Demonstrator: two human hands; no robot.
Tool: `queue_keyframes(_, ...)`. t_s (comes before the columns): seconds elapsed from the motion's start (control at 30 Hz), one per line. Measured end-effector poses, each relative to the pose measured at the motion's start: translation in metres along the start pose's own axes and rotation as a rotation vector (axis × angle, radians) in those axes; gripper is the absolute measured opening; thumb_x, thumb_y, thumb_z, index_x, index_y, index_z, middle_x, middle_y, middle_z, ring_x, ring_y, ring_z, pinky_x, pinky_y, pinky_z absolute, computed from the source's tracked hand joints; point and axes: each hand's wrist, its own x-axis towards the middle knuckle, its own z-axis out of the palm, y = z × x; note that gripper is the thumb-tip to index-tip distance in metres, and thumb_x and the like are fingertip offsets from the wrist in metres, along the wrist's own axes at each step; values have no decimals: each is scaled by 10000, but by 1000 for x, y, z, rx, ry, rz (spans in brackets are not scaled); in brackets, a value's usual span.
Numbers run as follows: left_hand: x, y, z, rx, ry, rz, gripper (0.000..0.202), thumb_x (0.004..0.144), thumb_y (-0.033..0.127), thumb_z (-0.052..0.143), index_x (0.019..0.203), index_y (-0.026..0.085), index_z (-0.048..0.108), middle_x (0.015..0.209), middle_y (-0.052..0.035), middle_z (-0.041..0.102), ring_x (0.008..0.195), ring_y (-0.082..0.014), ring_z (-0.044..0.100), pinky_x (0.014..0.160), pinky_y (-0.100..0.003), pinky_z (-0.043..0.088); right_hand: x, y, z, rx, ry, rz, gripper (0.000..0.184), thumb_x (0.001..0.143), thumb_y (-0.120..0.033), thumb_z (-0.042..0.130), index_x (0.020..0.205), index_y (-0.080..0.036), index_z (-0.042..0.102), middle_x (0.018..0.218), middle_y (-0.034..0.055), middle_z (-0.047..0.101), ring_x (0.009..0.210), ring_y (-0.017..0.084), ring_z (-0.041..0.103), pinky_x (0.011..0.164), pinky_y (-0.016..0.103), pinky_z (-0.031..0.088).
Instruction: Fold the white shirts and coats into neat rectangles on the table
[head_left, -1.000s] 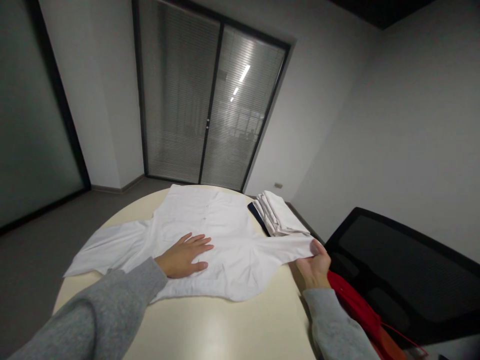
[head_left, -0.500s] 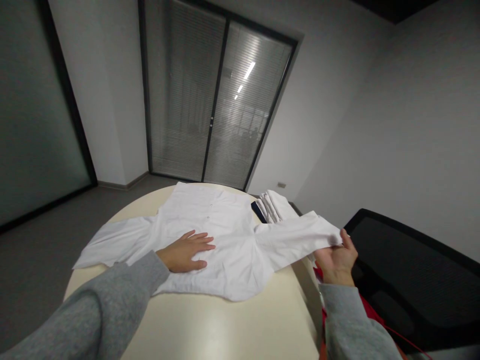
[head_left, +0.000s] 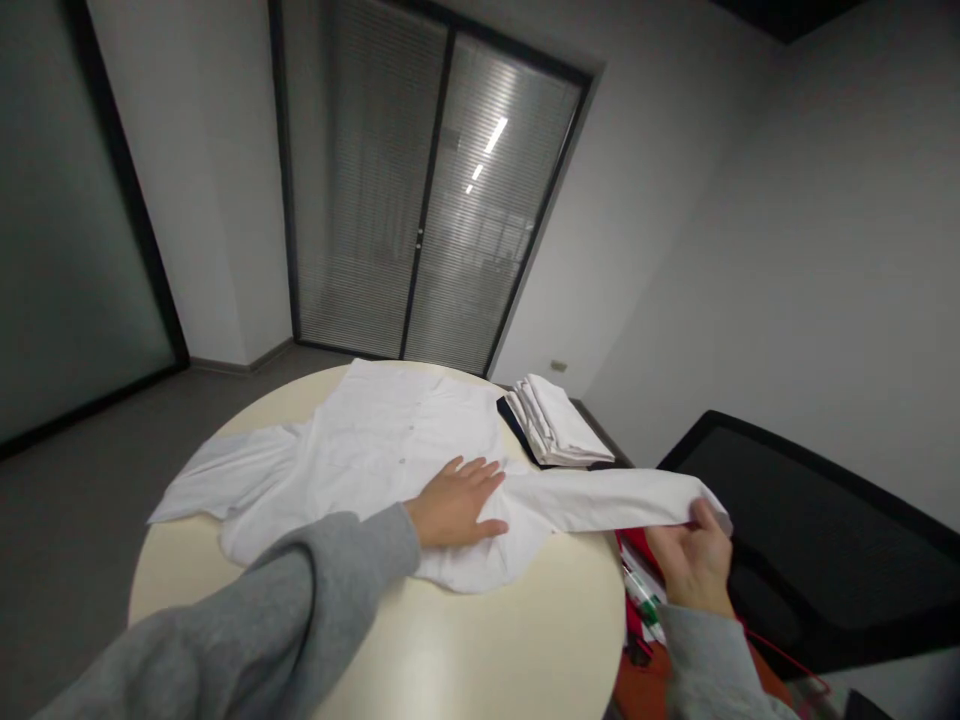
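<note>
A white button-up shirt (head_left: 352, 450) lies spread over the round cream table (head_left: 525, 640), its buttons facing up. My left hand (head_left: 459, 503) rests flat on the shirt's right side, fingers spread, close to where the right-hand sleeve joins. My right hand (head_left: 694, 555) is closed on the cuff end of that sleeve, beyond the table's right edge. The sleeve is drawn out straight between the two hands. On the left, the other sleeve (head_left: 232, 475) reaches across the table's edge area, with some creases.
A stack of folded white cloth (head_left: 555, 420) with a dark piece beneath sits at the table's back right. A black mesh chair (head_left: 817, 540) stands to the right. Below my right hand is a red bag (head_left: 637, 545) with things inside. Glass doors (head_left: 420, 200) are behind.
My left hand has slid right across the shirt towards the sleeve seam. My right hand has moved right and slightly down, stretching the sleeve straighter and uncovering the folded stack.
</note>
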Motion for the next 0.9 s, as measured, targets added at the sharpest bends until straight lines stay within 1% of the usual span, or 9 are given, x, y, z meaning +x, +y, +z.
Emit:
queue_keyframes(0.1,4,9,29,-47,-129,64,880,941,790,418,1628,248,330,1711,-124,236,1591,-351,160,1260,-619,80,7,-10,-15,-1,51,32,287,951,-197,425,1126,-214,652,1174,63,715,1064,200,698,1018,456,592)
queue_keyframes(0.17,1,5,38,-74,-167,106,900,923,831,390,1635,286,317,1718,-105,220,1595,-359,129,1254,-643,36,9,-17,-19,25,37,34,287,888,-174,470,1104,-208,655,1169,71,712,1074,216,698,1045,493,573)
queue_keyframes(0.33,-4,0,33,-103,-195,147,945,869,883,426,1625,323,345,1718,-111,204,1591,-402,92,1230,-689,-2,2,-23,-10,89,-61,-30,299,825,-256,580,1103,-192,669,1220,98,699,1175,281,667,1107,605,491)
queue_keyframes(0.43,-3,2,30,-116,-198,147,950,861,886,438,1620,321,358,1716,-123,202,1589,-412,85,1223,-701,-9,-5,-19,1,57,-100,-13,348,848,-342,609,1145,-173,674,1265,127,686,1249,310,628,1125,631,455)
queue_keyframes(0.57,-3,4,29,-125,-191,154,935,876,874,431,1626,323,344,1718,-119,192,1590,-408,87,1222,-704,-13,-6,-13,21,-44,-54,-41,250,882,-283,618,1098,-174,683,1228,107,705,1221,256,643,1128,522,488)
queue_keyframes(0.63,-4,4,28,-121,-197,151,938,881,873,419,1628,311,342,1718,-128,188,1590,-408,94,1221,-706,-13,-1,-14,35,-112,-24,-99,198,892,-221,612,1076,-188,677,1188,76,714,1157,211,671,1095,448,525)
queue_keyframes(0.77,-5,3,28,-108,-195,176,915,894,848,442,1632,320,328,1729,-126,131,1592,-406,70,1220,-707,-13,17,-26,69,-260,82,-336,224,862,-113,620,1057,-214,662,1060,13,714,984,145,712,961,326,591)
queue_keyframes(0.83,-5,2,28,-103,-174,233,866,900,814,489,1620,353,347,1738,-102,83,1595,-395,44,1225,-695,-24,27,-35,84,-327,108,-383,229,820,-72,638,998,-213,669,971,3,707,887,146,714,879,313,611)
queue_keyframes(0.9,-6,2,27,-110,-170,305,805,907,775,530,1596,383,389,1742,-75,94,1597,-380,64,1232,-680,-28,35,-43,94,-415,119,-380,187,787,-48,637,894,-198,666,867,5,687,777,155,696,809,327,618)
